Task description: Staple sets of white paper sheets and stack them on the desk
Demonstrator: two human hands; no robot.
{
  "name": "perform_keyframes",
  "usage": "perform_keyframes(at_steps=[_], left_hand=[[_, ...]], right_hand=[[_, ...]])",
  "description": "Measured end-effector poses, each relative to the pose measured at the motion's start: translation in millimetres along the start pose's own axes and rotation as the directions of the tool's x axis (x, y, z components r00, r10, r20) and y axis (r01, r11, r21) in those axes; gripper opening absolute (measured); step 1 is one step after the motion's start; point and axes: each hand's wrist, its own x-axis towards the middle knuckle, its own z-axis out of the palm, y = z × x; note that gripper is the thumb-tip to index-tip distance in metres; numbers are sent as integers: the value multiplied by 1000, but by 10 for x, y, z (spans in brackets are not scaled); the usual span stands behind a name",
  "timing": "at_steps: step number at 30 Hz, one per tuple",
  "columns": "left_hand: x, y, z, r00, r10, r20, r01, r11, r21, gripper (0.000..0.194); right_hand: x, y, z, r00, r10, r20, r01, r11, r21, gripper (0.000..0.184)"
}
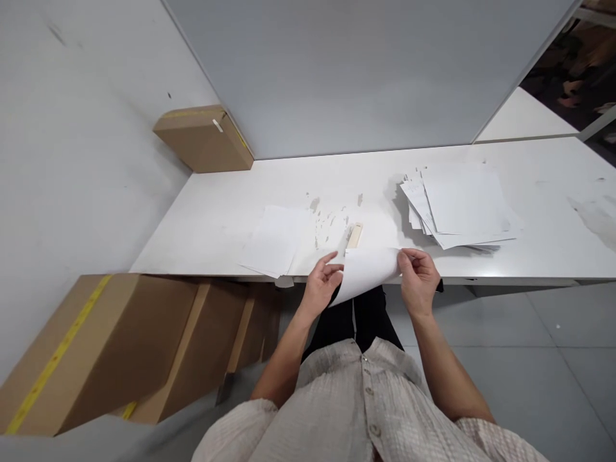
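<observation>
A white sheet of paper (368,273) bows between my two hands at the table's front edge. My right hand (418,279) pinches its right corner between thumb and fingers. At the sheet's left edge is my left hand (320,285), its thumb and a bent finger closed on the paper, the index finger held out free. Just beyond the sheet lies a cream-coloured, bar-shaped object (355,235), partly covered by the paper; its kind is unclear. To the left, a few flat white sheets (274,239) lie on the table, their lower corner at the front edge.
An uneven stack of papers (466,202) lies on the right of the white table (216,212). A cardboard box (206,138) stands in the back left corner. Large taped cartons (96,346) stand on the left below the table. A grey panel (346,77) rises behind.
</observation>
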Motion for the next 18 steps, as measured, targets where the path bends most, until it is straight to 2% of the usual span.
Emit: perform_keyframes(at_steps=[2,4,7,10,12,13,14,15,16,17,18], left_hand=[[-54,-29,-34,994,-29,108,32,999,-25,67],[-101,-58,-43,988,-19,151,16,1000,17,60],[-139,-62,-59,987,-19,161,-21,970,242,39],[-125,35,-124,991,26,132,-85,881,466,36],[-93,168,-175,985,86,147,-158,779,607,36],[-76,252,-190,978,116,173,-204,703,682,33],[-62,342,-192,967,144,211,-254,609,752,30],[-51,434,-178,953,164,255,-303,499,812,27],[-46,525,-147,937,177,303,-349,382,856,24],[-46,611,-102,919,183,350,-389,266,882,22],[-52,687,-50,900,182,397,-425,160,891,20]], right_hand=[[29,-5,-22,1000,-11,-25,11,1000,21,21],[38,18,-26,999,-1,-50,4,998,56,22],[38,107,-29,996,51,-70,-43,993,112,23],[45,161,-72,997,81,-3,-80,992,92,25],[42,101,-123,999,-39,31,39,999,1,27],[30,33,-149,985,-166,49,169,983,-69,29],[9,-56,-170,943,-321,90,331,933,-143,33],[-21,-161,-183,866,-469,173,497,842,-209,37],[-59,-272,-186,764,-576,292,642,723,-255,41],[-101,-380,-179,654,-622,430,751,600,-275,43],[-142,-474,-164,561,-613,556,822,494,-285,43]])
